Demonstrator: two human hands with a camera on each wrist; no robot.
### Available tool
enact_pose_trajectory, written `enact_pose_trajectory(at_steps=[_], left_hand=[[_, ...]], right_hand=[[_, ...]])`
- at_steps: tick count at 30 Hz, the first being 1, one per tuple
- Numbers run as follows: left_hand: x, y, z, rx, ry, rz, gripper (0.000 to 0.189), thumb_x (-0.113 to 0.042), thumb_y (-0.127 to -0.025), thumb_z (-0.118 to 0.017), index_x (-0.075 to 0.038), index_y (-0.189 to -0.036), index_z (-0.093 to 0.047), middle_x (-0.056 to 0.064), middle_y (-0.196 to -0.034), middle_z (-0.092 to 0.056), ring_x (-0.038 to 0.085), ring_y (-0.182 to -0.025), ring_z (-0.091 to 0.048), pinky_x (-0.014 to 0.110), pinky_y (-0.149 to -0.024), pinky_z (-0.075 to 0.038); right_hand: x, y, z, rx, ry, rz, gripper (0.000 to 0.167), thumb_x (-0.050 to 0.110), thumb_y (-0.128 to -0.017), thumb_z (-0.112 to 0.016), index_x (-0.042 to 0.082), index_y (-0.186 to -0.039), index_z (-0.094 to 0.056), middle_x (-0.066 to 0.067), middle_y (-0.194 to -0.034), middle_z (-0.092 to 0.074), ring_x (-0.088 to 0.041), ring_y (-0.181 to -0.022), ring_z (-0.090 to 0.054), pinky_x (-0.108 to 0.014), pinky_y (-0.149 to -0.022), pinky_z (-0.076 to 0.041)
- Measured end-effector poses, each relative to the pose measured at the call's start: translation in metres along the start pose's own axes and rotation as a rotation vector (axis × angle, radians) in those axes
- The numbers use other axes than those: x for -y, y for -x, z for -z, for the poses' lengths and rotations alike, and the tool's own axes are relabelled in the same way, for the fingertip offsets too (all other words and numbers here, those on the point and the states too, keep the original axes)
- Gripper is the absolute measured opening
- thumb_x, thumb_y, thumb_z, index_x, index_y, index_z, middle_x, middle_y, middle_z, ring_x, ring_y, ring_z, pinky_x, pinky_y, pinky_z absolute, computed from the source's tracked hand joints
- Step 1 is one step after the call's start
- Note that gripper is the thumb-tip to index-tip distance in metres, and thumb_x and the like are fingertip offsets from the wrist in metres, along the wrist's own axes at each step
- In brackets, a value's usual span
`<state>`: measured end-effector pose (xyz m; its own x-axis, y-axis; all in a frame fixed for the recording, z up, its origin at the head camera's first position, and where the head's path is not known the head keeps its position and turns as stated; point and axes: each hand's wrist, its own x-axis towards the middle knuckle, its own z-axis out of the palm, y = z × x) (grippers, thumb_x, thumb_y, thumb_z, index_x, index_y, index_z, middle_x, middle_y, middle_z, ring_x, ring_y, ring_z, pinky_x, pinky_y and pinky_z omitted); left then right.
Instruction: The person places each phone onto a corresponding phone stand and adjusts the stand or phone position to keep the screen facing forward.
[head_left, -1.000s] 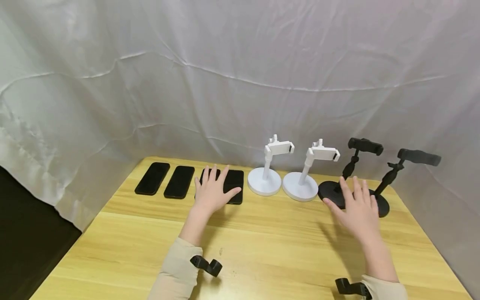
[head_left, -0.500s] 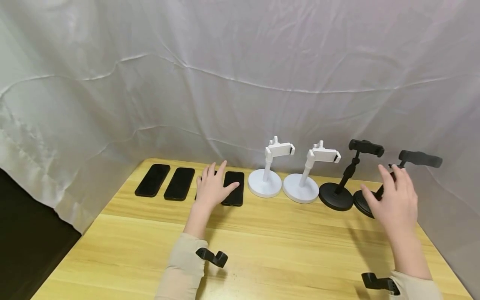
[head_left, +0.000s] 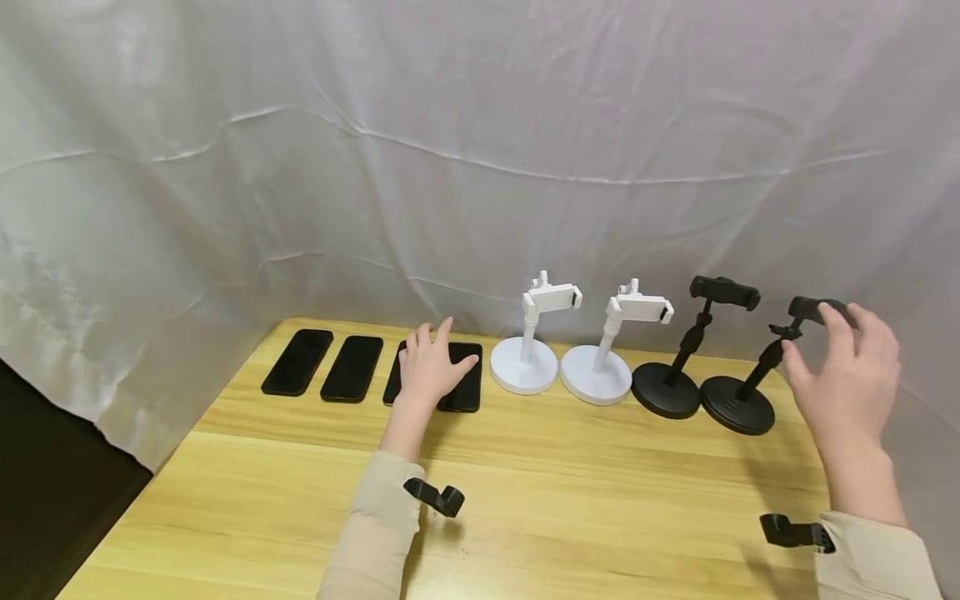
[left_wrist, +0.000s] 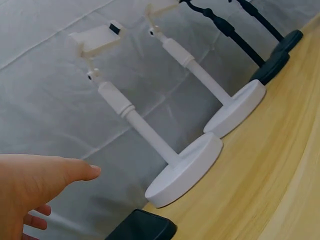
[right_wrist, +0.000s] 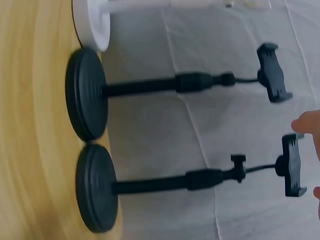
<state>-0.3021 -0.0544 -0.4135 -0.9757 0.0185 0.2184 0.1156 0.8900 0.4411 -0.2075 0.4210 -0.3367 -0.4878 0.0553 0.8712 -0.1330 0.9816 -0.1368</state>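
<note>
My left hand (head_left: 429, 371) is over the phones, fingers spread and thumb out to the right. It partly covers a third black phone (head_left: 393, 382) and the left side of a fourth phone (head_left: 468, 382). In the left wrist view, its thumb points toward a white phone stand (left_wrist: 182, 170). On the far right, my right hand (head_left: 851, 387) is beside the clamp of the rightmost black phone stand (head_left: 738, 404), thumb and fingers apart. A gap shows between its fingertips and that clamp (right_wrist: 292, 165) in the right wrist view. Another black phone stand (head_left: 667, 390) stands just left.
Two more black phones, one at the left end (head_left: 297, 362) and one beside it (head_left: 352, 368), lie flat. Two white stands, the left one (head_left: 523, 367) and the right one (head_left: 597, 377), stand mid-row. Grey cloth (head_left: 450, 167) hangs behind the wooden table (head_left: 585, 500).
My right hand has moved right, from over the black stands' bases to beside the rightmost clamp. The left hand stays over the phones, shifted slightly right.
</note>
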Motion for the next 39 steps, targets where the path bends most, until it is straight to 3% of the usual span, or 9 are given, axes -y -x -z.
enact_pose_trajectory(at_steps=[3, 7, 19, 25, 32, 39], left_hand=[[-0.003, -0.006, -0.005, 0.01, -0.031, 0.002, 0.081, -0.06, -0.086, -0.061, -0.023, -0.152, -0.032, 0.02, -0.149, -0.034, 0.041, -0.135, -0.035, 0.057, -0.103, -0.037], [-0.008, -0.014, -0.014, 0.024, -0.088, -0.001, 0.081, -0.06, -0.086, -0.061, -0.023, -0.152, -0.032, 0.02, -0.147, -0.034, 0.041, -0.132, -0.036, 0.055, -0.1, -0.038], [-0.018, -0.034, -0.04, 0.048, -0.178, 0.021, 0.079, -0.061, -0.085, -0.061, -0.02, -0.148, -0.037, 0.021, -0.14, -0.037, 0.041, -0.124, -0.041, 0.051, -0.1, -0.041], [-0.025, -0.041, -0.054, 0.07, -0.188, 0.026, 0.077, -0.062, -0.085, -0.06, -0.017, -0.144, -0.041, 0.02, -0.138, -0.039, 0.039, -0.125, -0.041, 0.05, -0.101, -0.041], [-0.028, -0.041, -0.064, 0.104, -0.237, 0.092, 0.073, -0.06, -0.086, -0.057, -0.015, -0.142, -0.044, 0.02, -0.138, -0.04, 0.037, -0.127, -0.041, 0.048, -0.103, -0.039], [-0.025, -0.044, -0.072, 0.089, -0.211, 0.148, 0.064, -0.057, -0.091, -0.051, -0.014, -0.138, -0.048, 0.019, -0.135, -0.039, 0.037, -0.128, -0.037, 0.049, -0.101, -0.037]], right_hand=[[-0.009, -0.006, 0.001, 0.008, 0.035, -0.013, 0.05, 0.024, -0.094, -0.059, 0.001, -0.136, -0.049, -0.026, -0.143, -0.041, -0.048, -0.132, -0.037, -0.062, -0.107, -0.03], [-0.02, -0.014, 0.003, 0.04, 0.063, -0.042, 0.054, 0.009, -0.087, -0.065, 0.003, -0.138, -0.047, -0.026, -0.145, -0.039, -0.048, -0.134, -0.035, -0.065, -0.102, -0.031], [-0.046, -0.028, -0.007, 0.088, 0.103, -0.034, 0.05, 0.007, -0.084, -0.063, -0.001, -0.133, -0.052, -0.029, -0.134, -0.046, -0.054, -0.125, -0.039, -0.067, -0.087, -0.032], [-0.056, -0.031, -0.005, 0.123, 0.092, -0.04, 0.045, 0.007, -0.082, -0.063, -0.003, -0.125, -0.057, -0.03, -0.126, -0.052, -0.053, -0.12, -0.042, -0.065, -0.088, -0.03], [-0.062, -0.028, -0.004, 0.136, 0.12, -0.022, 0.041, 0.005, -0.081, -0.065, -0.004, -0.12, -0.058, -0.031, -0.12, -0.053, -0.052, -0.115, -0.044, -0.065, -0.09, -0.031], [-0.062, -0.028, -0.005, 0.111, 0.108, 0.005, 0.041, 0.004, -0.08, -0.066, -0.004, -0.12, -0.058, -0.031, -0.119, -0.053, -0.052, -0.115, -0.044, -0.064, -0.09, -0.031]])
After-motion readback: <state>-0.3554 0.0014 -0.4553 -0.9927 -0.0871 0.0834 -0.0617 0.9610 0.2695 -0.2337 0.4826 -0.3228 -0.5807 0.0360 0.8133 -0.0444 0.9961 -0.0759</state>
